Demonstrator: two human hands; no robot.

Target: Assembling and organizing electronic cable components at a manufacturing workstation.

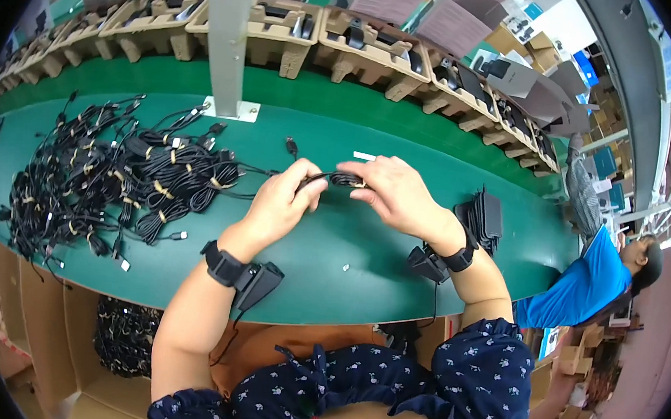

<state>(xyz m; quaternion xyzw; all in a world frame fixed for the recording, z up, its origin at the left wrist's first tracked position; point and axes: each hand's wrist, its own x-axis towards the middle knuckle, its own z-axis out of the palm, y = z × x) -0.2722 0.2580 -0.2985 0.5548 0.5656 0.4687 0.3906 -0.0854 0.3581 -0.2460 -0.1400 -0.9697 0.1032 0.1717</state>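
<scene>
Over the middle of the green table point(376, 293), a black coiled USB cable point(346, 180) is stretched between my two hands. My left hand point(287, 197) pinches one side of it between thumb and fingers. At its other end my right hand point(401, 193) is closed on the coil, with a light tie showing near the fingertips. Just beyond my left hand, a black plug point(291, 146) lies on the tabletop. Cable strands run leftward from my left hand toward a large heap of tied black cables point(135, 172). Both wrists wear black straps with small boxes.
Flat black pieces point(481, 219) are stacked right of my right forearm. A metal post point(227, 40) rises from the table behind the heap. Cardboard trays point(373, 53) line the far edge. A person in blue point(584, 283) is at the right; below the table stands a cardboard box point(69, 330).
</scene>
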